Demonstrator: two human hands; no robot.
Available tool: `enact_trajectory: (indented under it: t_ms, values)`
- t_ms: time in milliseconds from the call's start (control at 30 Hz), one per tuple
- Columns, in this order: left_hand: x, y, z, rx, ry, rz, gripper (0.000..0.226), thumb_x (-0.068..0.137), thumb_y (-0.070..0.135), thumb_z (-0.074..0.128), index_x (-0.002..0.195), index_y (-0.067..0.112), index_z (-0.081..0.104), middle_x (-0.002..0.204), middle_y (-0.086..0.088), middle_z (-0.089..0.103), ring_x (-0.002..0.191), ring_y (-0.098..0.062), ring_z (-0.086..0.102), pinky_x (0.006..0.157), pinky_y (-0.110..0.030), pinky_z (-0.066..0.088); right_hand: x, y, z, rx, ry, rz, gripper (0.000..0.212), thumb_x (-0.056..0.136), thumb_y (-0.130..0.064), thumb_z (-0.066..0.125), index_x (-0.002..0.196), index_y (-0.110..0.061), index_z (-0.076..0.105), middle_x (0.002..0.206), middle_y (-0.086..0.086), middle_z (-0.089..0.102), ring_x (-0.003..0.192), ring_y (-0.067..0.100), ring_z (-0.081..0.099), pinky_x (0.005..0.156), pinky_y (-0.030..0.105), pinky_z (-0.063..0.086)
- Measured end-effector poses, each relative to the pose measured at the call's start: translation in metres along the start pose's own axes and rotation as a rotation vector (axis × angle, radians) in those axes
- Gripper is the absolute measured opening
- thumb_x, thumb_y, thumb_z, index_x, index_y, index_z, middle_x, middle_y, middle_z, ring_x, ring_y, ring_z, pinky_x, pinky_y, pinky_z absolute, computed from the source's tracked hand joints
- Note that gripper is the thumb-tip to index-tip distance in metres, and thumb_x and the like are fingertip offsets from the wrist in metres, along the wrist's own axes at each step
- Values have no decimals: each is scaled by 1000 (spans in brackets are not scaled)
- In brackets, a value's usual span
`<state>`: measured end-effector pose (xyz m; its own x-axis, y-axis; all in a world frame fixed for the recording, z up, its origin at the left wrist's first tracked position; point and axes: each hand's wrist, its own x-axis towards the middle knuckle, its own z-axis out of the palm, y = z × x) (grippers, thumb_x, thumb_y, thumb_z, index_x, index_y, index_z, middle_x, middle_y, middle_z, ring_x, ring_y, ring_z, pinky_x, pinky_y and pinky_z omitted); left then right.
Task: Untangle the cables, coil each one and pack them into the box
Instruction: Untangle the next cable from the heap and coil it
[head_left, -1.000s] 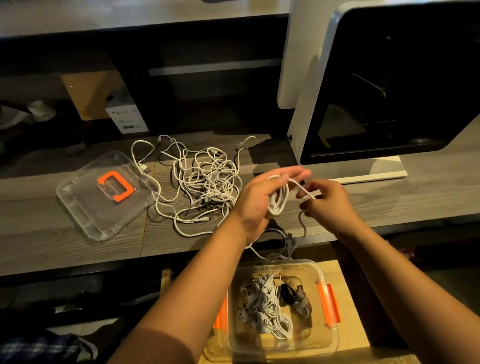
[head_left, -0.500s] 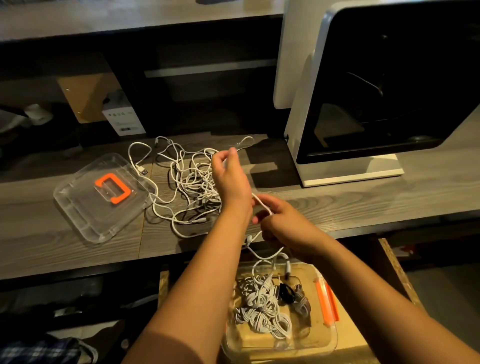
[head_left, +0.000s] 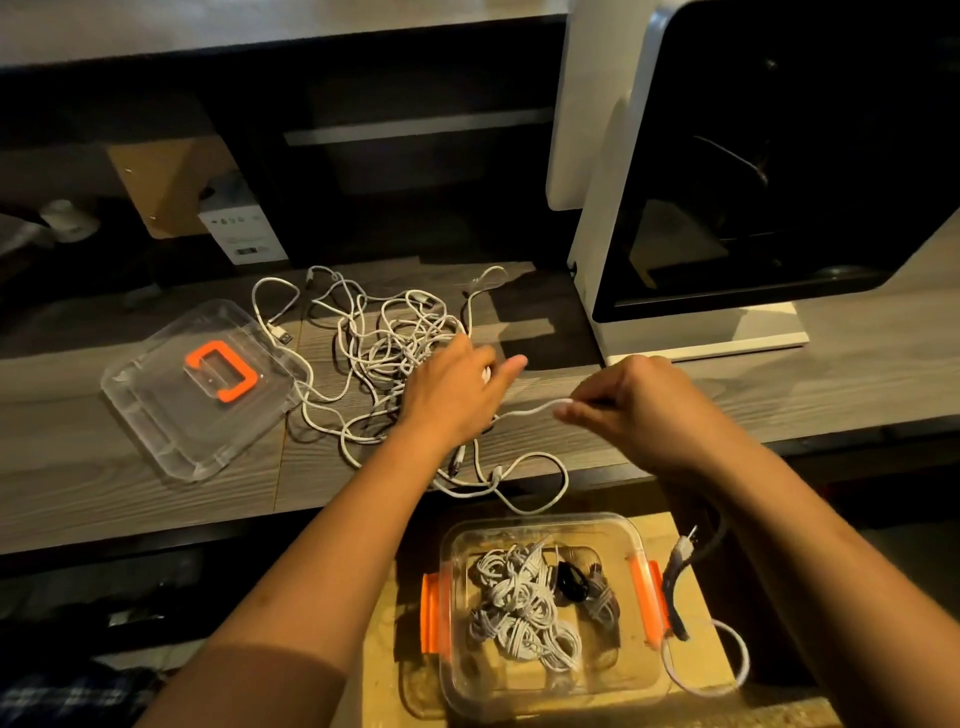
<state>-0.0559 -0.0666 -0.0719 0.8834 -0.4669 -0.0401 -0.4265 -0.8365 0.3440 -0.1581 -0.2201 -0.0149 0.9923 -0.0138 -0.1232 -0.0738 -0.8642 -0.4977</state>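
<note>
A white machine (head_left: 608, 218) with a dark window stands on the grey wood-grain desk (head_left: 78, 467) just beyond the right hand (head_left: 644, 410). Well beyond the left hand (head_left: 452, 395) and to its left, a white carton (head_left: 244, 234) sits beside a cardboard sheet (head_left: 166, 182).

one clear box (head_left: 540, 518), one lid (head_left: 171, 415), one tangle of white cables (head_left: 384, 343), one white machine (head_left: 613, 208)

Bare desk (head_left: 545, 332) lies between the cable tangle (head_left: 384, 353) and the bulky white machine (head_left: 597, 234).
</note>
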Motion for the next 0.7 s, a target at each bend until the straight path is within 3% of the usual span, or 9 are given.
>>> enact_trajectory:
  t_ms: [67, 133, 200, 267, 333, 467, 533, 600, 700]
  values:
    - [-6, 1, -1, -47, -100, 1, 54, 87, 66, 28, 99, 24, 60, 101, 5, 47, 98, -16, 50, 73, -29, 32, 1, 10, -4, -15, 49, 56, 29, 89, -46, 53, 87, -24, 72, 73, -1, 67, 68, 13, 58, 66, 37, 51]
    - [-14, 6, -6, -148, -201, 36, 58, 78, 73, 32, 98, 26, 58, 101, 7, 49, 98, -16, 50, 72, -29, 32, 2, 17, -11, -13, 77, 110, 26, 91, -43, 51, 87, -25, 70, 66, -5, 60, 61, 9, 50, 56, 30, 42]
    - [-23, 13, -6, -100, -285, 99, 52, 74, 71, 52, 103, 28, 57, 107, 6, 55, 96, -15, 50, 73, -29, 37, 4, 21, -17, 6, 113, 102, 24, 92, -40, 51, 87, -25, 69, 68, -10, 56, 62, 6, 48, 55, 27, 37]
    - [-27, 19, 0, 109, -353, 155, 40, 80, 47, 64, 112, 25, 56, 112, 0, 59, 96, -21, 55, 76, -30, 42, 8, 25, -18, 78, 102, 82, 23, 92, -37, 51, 90, -23, 70, 80, -5, 64, 75, 11, 55, 65, 32, 45]
    - [-25, 20, 7, 131, -390, 73, 32, 83, 20, 56, 115, 18, 57, 112, -9, 61, 97, -28, 57, 76, -31, 45, 10, 28, -14, 168, 108, 75, 21, 93, -33, 52, 91, -22, 70, 82, 0, 66, 79, 15, 58, 71, 36, 47]
    - [-16, 22, 6, -427, -386, -129, 34, 87, -2, 42, 112, 15, 56, 88, -6, 57, 70, -20, 55, 59, -23, 46, 14, 35, -4, 442, 285, 153, 22, 96, -24, 50, 92, -14, 70, 63, -1, 50, 61, 9, 43, 56, 24, 35]
    - [-23, 31, -1, -848, -387, -131, 41, 88, -10, 39, 110, 19, 57, 96, -6, 57, 85, -21, 56, 74, -22, 45, 16, 39, 2, 618, 334, 233, 25, 97, -23, 49, 92, -8, 69, 58, -3, 43, 52, 4, 37, 45, 13, 30]
    - [-32, 44, -9, -1277, -369, -114, 44, 87, -14, 38, 109, 17, 58, 112, -6, 58, 109, -18, 53, 96, -30, 40, 15, 39, 13, 752, 287, 296, 31, 98, -26, 46, 89, -5, 67, 54, -2, 38, 44, 4, 32, 38, 13, 26]
    - [-33, 59, -14, -1511, -197, -114, 29, 92, -3, 40, 105, 10, 62, 111, -5, 63, 111, -15, 57, 99, -27, 42, 11, 28, 33, 832, 101, 333, 43, 100, -37, 38, 87, -7, 65, 51, -2, 38, 40, 5, 30, 36, 16, 23]
